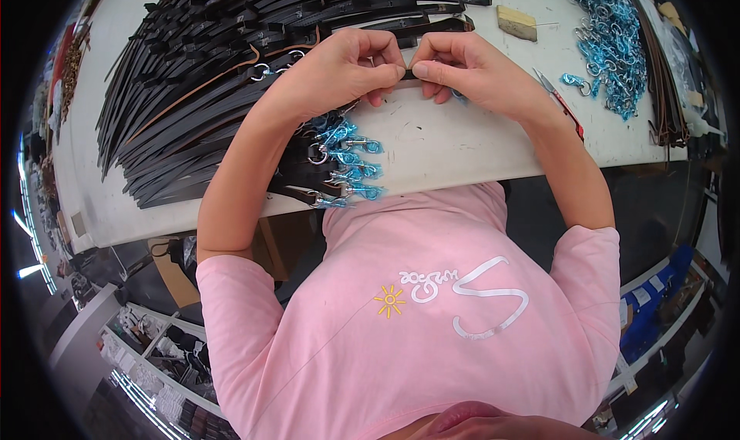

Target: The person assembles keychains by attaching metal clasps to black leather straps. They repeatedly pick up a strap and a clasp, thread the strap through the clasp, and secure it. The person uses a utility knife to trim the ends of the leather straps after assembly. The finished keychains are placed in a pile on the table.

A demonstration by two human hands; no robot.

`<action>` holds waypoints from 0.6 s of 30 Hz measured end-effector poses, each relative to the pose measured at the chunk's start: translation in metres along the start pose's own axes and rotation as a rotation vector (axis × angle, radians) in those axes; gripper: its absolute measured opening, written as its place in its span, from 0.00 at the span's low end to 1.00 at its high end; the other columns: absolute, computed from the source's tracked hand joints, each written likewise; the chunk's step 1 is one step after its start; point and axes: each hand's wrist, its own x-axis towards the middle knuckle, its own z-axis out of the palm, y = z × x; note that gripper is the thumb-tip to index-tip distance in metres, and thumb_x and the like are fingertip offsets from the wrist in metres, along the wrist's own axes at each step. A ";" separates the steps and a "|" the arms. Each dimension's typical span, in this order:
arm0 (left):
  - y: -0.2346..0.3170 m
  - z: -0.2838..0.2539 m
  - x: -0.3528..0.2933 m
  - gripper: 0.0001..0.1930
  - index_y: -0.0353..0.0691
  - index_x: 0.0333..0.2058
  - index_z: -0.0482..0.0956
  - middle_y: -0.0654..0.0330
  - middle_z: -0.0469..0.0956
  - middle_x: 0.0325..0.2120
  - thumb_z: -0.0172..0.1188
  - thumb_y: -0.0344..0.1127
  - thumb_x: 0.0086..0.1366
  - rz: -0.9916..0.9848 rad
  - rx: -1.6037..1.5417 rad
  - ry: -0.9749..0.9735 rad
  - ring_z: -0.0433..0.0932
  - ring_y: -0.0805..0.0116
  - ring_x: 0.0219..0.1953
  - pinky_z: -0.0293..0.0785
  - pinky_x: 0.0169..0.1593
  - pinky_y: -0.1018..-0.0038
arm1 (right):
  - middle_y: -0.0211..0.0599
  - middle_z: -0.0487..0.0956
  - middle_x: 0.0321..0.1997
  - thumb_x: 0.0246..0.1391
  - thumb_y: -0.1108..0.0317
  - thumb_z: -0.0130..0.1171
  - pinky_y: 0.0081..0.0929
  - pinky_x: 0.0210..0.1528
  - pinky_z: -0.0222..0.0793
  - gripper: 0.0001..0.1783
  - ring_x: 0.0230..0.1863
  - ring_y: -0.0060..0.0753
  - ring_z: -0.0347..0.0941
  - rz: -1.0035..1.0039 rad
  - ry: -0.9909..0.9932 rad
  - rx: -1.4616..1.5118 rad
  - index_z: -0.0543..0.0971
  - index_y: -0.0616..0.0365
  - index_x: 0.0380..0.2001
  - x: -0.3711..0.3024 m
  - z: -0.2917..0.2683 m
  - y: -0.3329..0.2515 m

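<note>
Both hands meet over the white table, fingertips nearly touching. My left hand (362,66) is closed in a pinch on a black strap (409,75), of which only a short dark piece shows between the fingers. Opposite it, my right hand (466,68) pinches the same piece with thumb and forefinger. A bit of blue shows under the right fingers, too covered to make out. Left of the hands lies a large pile of black straps (169,124). Beside my left forearm, several strap ends carry metal snap hooks (347,158) wrapped in blue film.
At the far right of the white table (432,151) lies a heap of blue-wrapped snap hooks (613,50). A red-handled pointed tool (566,108) rests by my right forearm. Beyond the hands sits a yellowish block (516,23) with a thin needle-like rod. Brown straps (663,77) hang along the right edge.
</note>
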 end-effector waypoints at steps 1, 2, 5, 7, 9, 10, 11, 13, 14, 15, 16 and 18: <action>0.000 0.000 0.000 0.05 0.36 0.36 0.77 0.68 0.76 0.25 0.59 0.32 0.67 0.006 0.001 0.007 0.74 0.83 0.27 0.72 0.35 0.83 | 0.27 0.78 0.31 0.67 0.61 0.56 0.19 0.40 0.75 0.12 0.36 0.17 0.76 0.004 0.004 -0.007 0.78 0.60 0.38 0.000 0.000 -0.001; 0.000 0.000 0.000 0.05 0.36 0.37 0.77 0.69 0.76 0.26 0.59 0.32 0.67 0.013 0.002 0.015 0.73 0.83 0.27 0.72 0.34 0.83 | 0.27 0.78 0.31 0.67 0.61 0.56 0.19 0.41 0.75 0.12 0.36 0.17 0.75 0.008 0.009 -0.014 0.77 0.60 0.38 0.000 0.000 -0.003; 0.004 0.001 -0.007 0.05 0.35 0.37 0.78 0.68 0.76 0.26 0.60 0.31 0.66 0.065 0.047 0.088 0.73 0.83 0.28 0.71 0.35 0.83 | 0.28 0.79 0.32 0.67 0.62 0.57 0.20 0.44 0.74 0.11 0.37 0.17 0.75 -0.013 -0.016 0.091 0.78 0.60 0.41 -0.001 -0.004 -0.005; 0.004 0.006 -0.014 0.07 0.32 0.39 0.79 0.66 0.78 0.29 0.62 0.29 0.64 0.204 0.211 0.196 0.74 0.82 0.32 0.72 0.39 0.81 | 0.28 0.80 0.35 0.66 0.63 0.58 0.20 0.46 0.74 0.11 0.38 0.19 0.76 -0.015 -0.016 0.181 0.77 0.60 0.44 -0.006 -0.008 -0.011; 0.009 0.010 -0.018 0.09 0.30 0.40 0.79 0.64 0.80 0.31 0.63 0.28 0.63 0.280 0.303 0.282 0.75 0.80 0.36 0.73 0.43 0.80 | 0.29 0.80 0.38 0.64 0.65 0.59 0.21 0.47 0.74 0.12 0.40 0.20 0.77 -0.029 -0.002 0.222 0.77 0.60 0.46 -0.009 -0.010 -0.015; 0.014 0.013 -0.023 0.09 0.30 0.41 0.79 0.63 0.81 0.32 0.63 0.27 0.62 0.218 0.278 0.290 0.76 0.79 0.37 0.73 0.45 0.79 | 0.30 0.80 0.40 0.64 0.65 0.60 0.21 0.48 0.74 0.13 0.41 0.20 0.78 -0.043 0.004 0.219 0.77 0.61 0.47 -0.009 -0.010 -0.015; 0.016 0.014 -0.024 0.09 0.30 0.41 0.79 0.63 0.81 0.32 0.63 0.27 0.62 0.211 0.259 0.301 0.76 0.79 0.37 0.73 0.45 0.79 | 0.30 0.80 0.42 0.63 0.66 0.61 0.22 0.48 0.74 0.13 0.42 0.21 0.78 -0.056 0.010 0.217 0.77 0.61 0.48 -0.010 -0.010 -0.016; 0.019 0.015 -0.026 0.09 0.30 0.41 0.80 0.63 0.81 0.32 0.63 0.28 0.62 0.196 0.220 0.319 0.76 0.79 0.37 0.73 0.45 0.79 | 0.30 0.80 0.44 0.62 0.66 0.62 0.22 0.49 0.74 0.14 0.43 0.22 0.80 -0.043 0.031 0.228 0.77 0.61 0.47 -0.011 -0.011 -0.020; 0.018 0.014 -0.025 0.10 0.30 0.41 0.80 0.63 0.81 0.33 0.63 0.28 0.63 0.220 0.235 0.316 0.77 0.79 0.37 0.74 0.45 0.79 | 0.30 0.80 0.43 0.61 0.66 0.63 0.22 0.50 0.74 0.14 0.43 0.22 0.80 -0.038 0.039 0.232 0.77 0.60 0.47 -0.012 -0.011 -0.022; 0.016 0.012 -0.024 0.10 0.30 0.41 0.80 0.64 0.81 0.32 0.63 0.29 0.63 0.244 0.223 0.315 0.77 0.79 0.36 0.74 0.44 0.79 | 0.30 0.80 0.43 0.61 0.66 0.63 0.22 0.50 0.75 0.14 0.43 0.22 0.80 -0.032 0.048 0.237 0.77 0.60 0.47 -0.012 -0.012 -0.023; 0.013 0.012 -0.023 0.10 0.31 0.41 0.81 0.64 0.81 0.32 0.63 0.30 0.63 0.263 0.209 0.313 0.77 0.80 0.36 0.74 0.43 0.79 | 0.30 0.80 0.43 0.61 0.66 0.63 0.22 0.50 0.75 0.14 0.43 0.22 0.80 -0.033 0.041 0.244 0.77 0.60 0.47 -0.011 -0.012 -0.021; 0.011 0.010 -0.022 0.10 0.32 0.41 0.81 0.64 0.81 0.31 0.63 0.31 0.64 0.262 0.152 0.295 0.76 0.80 0.34 0.73 0.40 0.80 | 0.30 0.80 0.43 0.61 0.66 0.63 0.23 0.49 0.75 0.14 0.43 0.22 0.80 -0.035 0.029 0.258 0.77 0.60 0.47 -0.010 -0.012 -0.018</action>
